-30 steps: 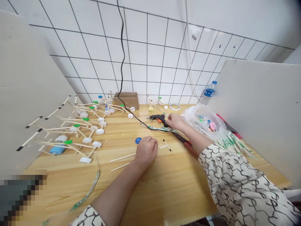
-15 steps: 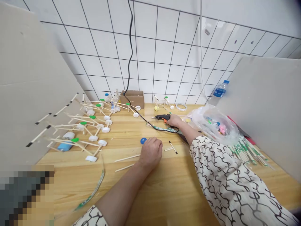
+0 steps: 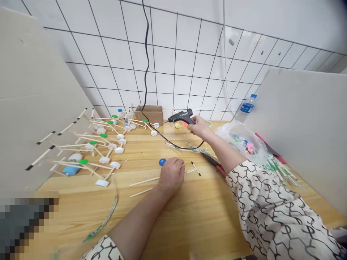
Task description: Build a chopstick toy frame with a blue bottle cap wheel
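Raised above the far part of the table is a black glue gun [image 3: 181,117] with an orange trigger. My right hand [image 3: 199,127] is closed around its handle, and the nozzle points left. My left hand [image 3: 171,175] rests on the tabletop with its fingers curled under; what they hold is hidden. Two thin wooden sticks [image 3: 143,181] run in beneath that hand from the left. A blue bottle cap [image 3: 162,161] lies against its far side. Just right of it are short sticks [image 3: 195,169], one with black ends.
Several stick frames with white cap wheels [image 3: 104,159] stand at left. A cardboard box [image 3: 153,115] sits by the tiled wall. Red-handled pliers [image 3: 214,162], a plastic bag of small parts [image 3: 241,139], wrapped sticks [image 3: 282,171] and a water bottle [image 3: 247,106] are at right. The gun's cord [image 3: 173,143] loops across the table.
My right hand has lifted the glue gun off the table, up and slightly toward the back. The pliers now show more fully. My left hand stays in place; the view shifts slightly.
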`<state>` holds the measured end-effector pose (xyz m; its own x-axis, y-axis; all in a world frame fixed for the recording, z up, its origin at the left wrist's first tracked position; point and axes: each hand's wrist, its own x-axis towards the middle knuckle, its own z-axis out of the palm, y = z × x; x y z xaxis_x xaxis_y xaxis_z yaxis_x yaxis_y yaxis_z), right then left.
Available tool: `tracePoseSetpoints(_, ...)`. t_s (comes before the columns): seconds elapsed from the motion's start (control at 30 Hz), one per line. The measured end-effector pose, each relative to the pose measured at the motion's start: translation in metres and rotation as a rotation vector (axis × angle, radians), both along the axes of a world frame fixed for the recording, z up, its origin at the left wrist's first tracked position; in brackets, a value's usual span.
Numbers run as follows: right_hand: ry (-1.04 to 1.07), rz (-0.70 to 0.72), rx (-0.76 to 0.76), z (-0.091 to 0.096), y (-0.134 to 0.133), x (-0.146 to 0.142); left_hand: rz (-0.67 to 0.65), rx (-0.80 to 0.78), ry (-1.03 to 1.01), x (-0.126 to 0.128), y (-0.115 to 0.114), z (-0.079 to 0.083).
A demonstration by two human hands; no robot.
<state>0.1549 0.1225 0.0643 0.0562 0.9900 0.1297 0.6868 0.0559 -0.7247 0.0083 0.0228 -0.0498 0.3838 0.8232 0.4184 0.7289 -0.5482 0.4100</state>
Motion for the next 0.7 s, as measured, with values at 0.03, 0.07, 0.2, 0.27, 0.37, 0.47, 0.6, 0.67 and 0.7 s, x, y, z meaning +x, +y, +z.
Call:
tracePoseSetpoints(0.03,0.020,0.019,0.015,0.007,-0.008,-0.002,0.011,0.017,-0.022,0.000,0.000,0.000)
tracePoseSetpoints(0.07,0.039,0.040,0.027,0.014,-0.017,-0.004,0.028,0.043,-0.052,0.000,-0.001,0.000)
tracePoseSetpoints(0.2,0.243,0.213,0.057,0.031,-0.056,-0.011,0.083,0.193,-0.171,0.001,0.000,-0.001)
tracePoseSetpoints(0.27,0.343,0.306,0.048,0.035,-0.075,-0.014,0.066,0.241,-0.171,0.001,0.002,-0.001)
tracePoseSetpoints(0.37,0.449,0.411,0.011,0.042,-0.099,-0.018,0.028,0.257,-0.130,-0.001,0.003,-0.002)
tracePoseSetpoints(0.47,0.551,0.450,-0.013,0.052,-0.118,-0.021,0.028,0.297,-0.160,-0.003,0.005,0.001)
tracePoseSetpoints(0.6,0.773,0.451,-0.018,0.063,-0.137,-0.013,0.044,0.339,-0.262,-0.008,0.006,0.010)
tracePoseSetpoints(0.67,0.863,0.436,-0.030,0.063,-0.143,-0.002,0.060,0.327,-0.282,-0.011,0.006,0.015)
tracePoseSetpoints(0.7,0.889,0.434,-0.039,0.060,-0.145,0.006,0.069,0.316,-0.285,-0.012,0.006,0.017)
